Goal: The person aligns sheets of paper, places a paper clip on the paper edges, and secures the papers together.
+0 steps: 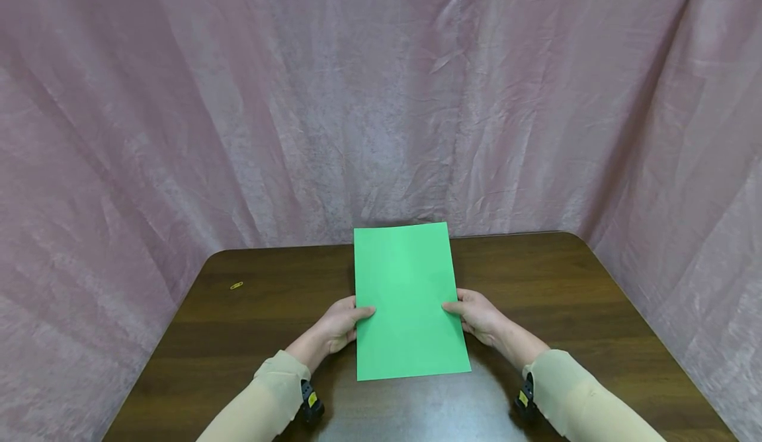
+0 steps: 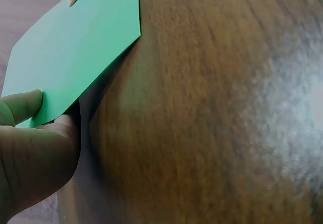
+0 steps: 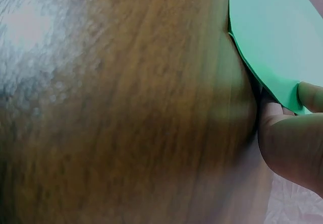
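A plain green sheet of paper [image 1: 407, 283] is held up above the brown wooden table, its long sides running away from the person. My left hand [image 1: 342, 324] pinches its left edge, with the thumb on top and the other fingers beneath, mostly hidden. On the opposite edge my right hand [image 1: 481, 316] pinches it the same way. Both wrist views show the green paper [image 2: 75, 42] bending slightly near the thumbs, and a dark gap lies between its near edge and the table.
A small yellow paper clip [image 1: 237, 285] lies toward the far left of the wooden table [image 1: 536, 283]. Pinkish velvet curtains [image 1: 381, 98] hang behind the table and along its sides. Light glares off the tabletop near the person.
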Action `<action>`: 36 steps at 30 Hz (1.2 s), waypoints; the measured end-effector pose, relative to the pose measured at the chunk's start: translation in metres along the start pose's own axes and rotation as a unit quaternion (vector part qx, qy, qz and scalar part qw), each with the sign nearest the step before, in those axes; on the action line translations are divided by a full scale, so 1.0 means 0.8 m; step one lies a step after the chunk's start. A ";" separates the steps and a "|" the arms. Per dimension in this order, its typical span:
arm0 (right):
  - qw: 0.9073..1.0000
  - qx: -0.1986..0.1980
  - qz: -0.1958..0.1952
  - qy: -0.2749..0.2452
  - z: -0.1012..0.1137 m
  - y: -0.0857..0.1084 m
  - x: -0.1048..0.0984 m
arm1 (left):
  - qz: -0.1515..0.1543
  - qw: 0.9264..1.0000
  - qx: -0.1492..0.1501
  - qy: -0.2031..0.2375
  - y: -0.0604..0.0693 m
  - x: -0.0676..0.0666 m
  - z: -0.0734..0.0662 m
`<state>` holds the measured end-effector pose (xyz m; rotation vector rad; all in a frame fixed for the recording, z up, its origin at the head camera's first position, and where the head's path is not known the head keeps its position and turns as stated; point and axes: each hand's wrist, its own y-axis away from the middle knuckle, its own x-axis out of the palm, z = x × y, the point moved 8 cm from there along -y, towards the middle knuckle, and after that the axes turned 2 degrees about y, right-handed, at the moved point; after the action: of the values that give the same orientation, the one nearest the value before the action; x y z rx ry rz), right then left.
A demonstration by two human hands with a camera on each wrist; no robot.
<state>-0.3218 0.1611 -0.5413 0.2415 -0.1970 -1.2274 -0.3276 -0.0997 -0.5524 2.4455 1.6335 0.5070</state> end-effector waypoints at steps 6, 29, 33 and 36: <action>1.000 -0.004 -0.005 0.001 -0.003 -0.001 -0.001 | 0.000 1.000 0.004 -0.008 -0.002 -0.002 0.004; 0.999 0.001 -0.017 -0.043 0.004 -0.009 0.008 | 0.004 0.999 0.031 -0.026 -0.001 -0.002 0.008; 0.998 -0.001 -0.031 -0.046 0.002 -0.010 0.009 | 0.003 0.999 0.033 -0.024 -0.001 -0.002 0.008; 0.998 -0.002 -0.042 -0.047 0.001 -0.011 0.009 | 0.004 0.999 0.036 -0.020 0.000 -0.002 0.008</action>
<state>-0.3273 0.1517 -0.5431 0.1894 -0.2679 -1.3245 -0.3256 -0.1006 -0.5585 2.4979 1.6549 0.4038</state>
